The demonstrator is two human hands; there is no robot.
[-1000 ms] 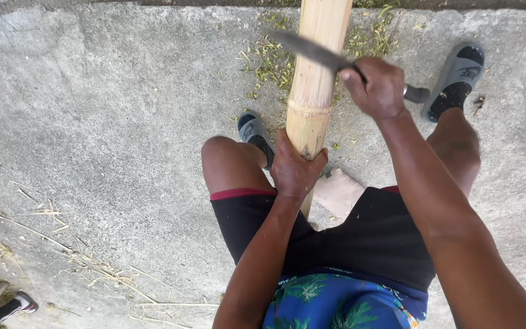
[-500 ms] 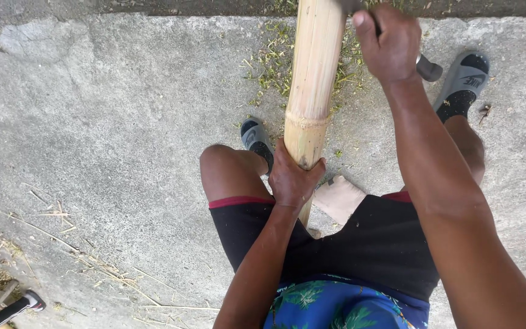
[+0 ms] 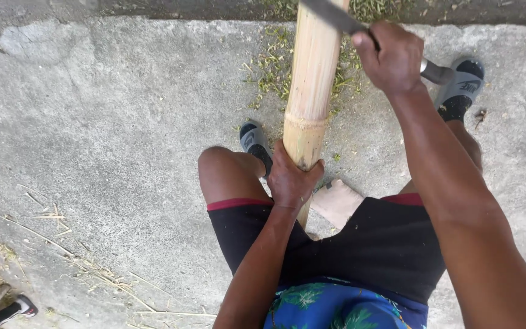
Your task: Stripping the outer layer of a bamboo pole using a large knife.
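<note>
A thick pale bamboo pole [image 3: 313, 73] runs from between my knees up and out of the top of the view. My left hand [image 3: 292, 178] grips its near end, just below a node ring. My right hand [image 3: 392, 56] is closed on the handle of a long dark knife [image 3: 336, 17], whose blade lies across the pole near the top edge. The handle's metal butt sticks out to the right of my fist. I sit with black shorts and grey slippers on.
A wooden block [image 3: 338, 203] lies under me between my legs. Green shavings [image 3: 270, 66] litter the concrete around the pole. Dry straw and a dark tool end [image 3: 14, 308] lie at bottom left. Grass borders the slab's far edge.
My right hand lifted the knife up along the pole, out past the top edge, then came back down so the blade lies across the pole. My left hand kept its grip.
</note>
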